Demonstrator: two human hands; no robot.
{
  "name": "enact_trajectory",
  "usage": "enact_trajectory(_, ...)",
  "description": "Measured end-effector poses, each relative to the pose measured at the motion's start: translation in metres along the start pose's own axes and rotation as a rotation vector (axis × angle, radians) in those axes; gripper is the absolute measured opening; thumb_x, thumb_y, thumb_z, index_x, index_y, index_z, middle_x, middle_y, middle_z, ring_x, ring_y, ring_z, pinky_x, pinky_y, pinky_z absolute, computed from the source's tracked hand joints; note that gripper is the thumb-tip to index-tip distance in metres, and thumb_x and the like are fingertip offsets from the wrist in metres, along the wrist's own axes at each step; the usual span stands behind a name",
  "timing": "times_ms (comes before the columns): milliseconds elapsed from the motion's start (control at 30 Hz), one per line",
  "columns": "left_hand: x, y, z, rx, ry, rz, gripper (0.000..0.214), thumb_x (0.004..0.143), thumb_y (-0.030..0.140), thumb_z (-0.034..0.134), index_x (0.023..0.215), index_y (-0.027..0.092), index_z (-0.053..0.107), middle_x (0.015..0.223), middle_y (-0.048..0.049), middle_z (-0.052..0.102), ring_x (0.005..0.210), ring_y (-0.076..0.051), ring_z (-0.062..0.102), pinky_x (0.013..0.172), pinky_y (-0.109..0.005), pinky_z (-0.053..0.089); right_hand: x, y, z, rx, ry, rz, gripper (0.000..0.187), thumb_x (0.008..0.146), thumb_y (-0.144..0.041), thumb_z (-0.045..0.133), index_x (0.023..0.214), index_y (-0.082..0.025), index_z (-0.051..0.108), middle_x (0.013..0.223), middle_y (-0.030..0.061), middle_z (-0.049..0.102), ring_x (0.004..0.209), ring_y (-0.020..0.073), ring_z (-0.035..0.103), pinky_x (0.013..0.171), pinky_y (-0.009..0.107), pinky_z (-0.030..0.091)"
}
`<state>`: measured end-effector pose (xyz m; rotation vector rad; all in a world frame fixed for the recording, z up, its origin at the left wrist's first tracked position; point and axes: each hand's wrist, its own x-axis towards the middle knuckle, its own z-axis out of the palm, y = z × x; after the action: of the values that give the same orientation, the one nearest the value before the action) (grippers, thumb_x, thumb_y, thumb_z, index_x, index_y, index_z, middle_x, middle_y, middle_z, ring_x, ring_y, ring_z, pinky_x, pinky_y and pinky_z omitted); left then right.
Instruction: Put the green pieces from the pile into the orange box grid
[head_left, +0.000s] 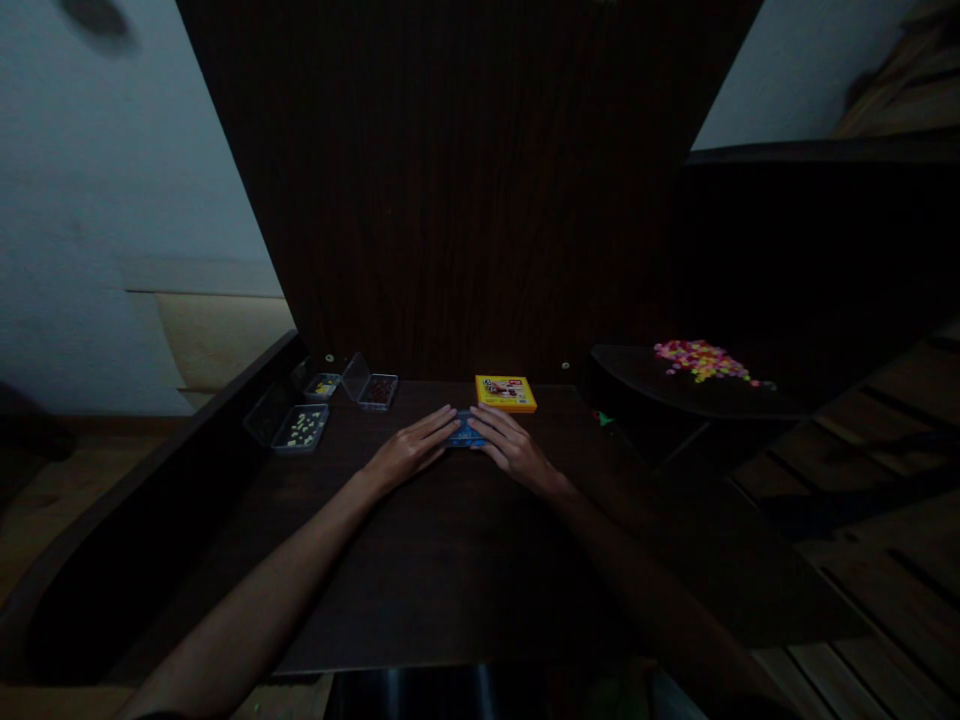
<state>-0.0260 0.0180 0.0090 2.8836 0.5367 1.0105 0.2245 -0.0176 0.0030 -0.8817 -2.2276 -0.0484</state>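
Observation:
A small blue tray-like object (pixel 466 433) lies on the dark wooden desk (pixel 450 560), in the middle near the back. My left hand (pixel 411 449) rests on its left side with fingers stretched flat and together. From the right, my right hand (pixel 510 446) lies on it the same way, fingers extended. The fingertips of both hands nearly meet over the blue object, which is mostly hidden under them. Just behind the hands sits a flat yellow box (pixel 505 393) with a picture on its lid.
Clear plastic boxes stand open at the back left: one with pale yellow pieces (pixel 301 428), one with dark red pieces (pixel 377 391), a smaller one (pixel 323 385) behind. A pile of pink and yellow bits (pixel 701 360) lies on a dark shelf at right. A dark panel rises behind the desk.

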Motion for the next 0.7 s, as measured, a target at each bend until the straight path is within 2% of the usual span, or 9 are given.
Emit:
enact_trajectory(500,0.0016,-0.0007,0.0028,0.085,0.101,0.094,0.052,0.095,0.018,0.049,0.145,0.021,0.035,0.143,-0.0137,0.049,0.136,-0.024,0.041,0.108,-0.042,0.047,0.0001,0.0009,0.0011,-0.052,0.052,-0.07,0.049,0.094,-0.018,0.052,0.142,-0.024,0.045,0.142,0.0088,0.05,0.137,0.0231,0.041,0.112,0.046,0.041)
enact_trajectory(700,0.0018,0.0007,0.0007,0.088,0.092,0.085,0.052,0.095,0.018,0.049,0.145,0.021,0.035,0.144,-0.0133,0.048,0.137,-0.024,0.041,0.107,-0.043,0.047,0.0014,-0.0009,0.0005,-0.073,0.062,-0.063,0.046,0.094,-0.022,0.052,0.14,-0.026,0.048,0.14,0.0079,0.053,0.135,0.0227,0.043,0.11,0.046,0.043)
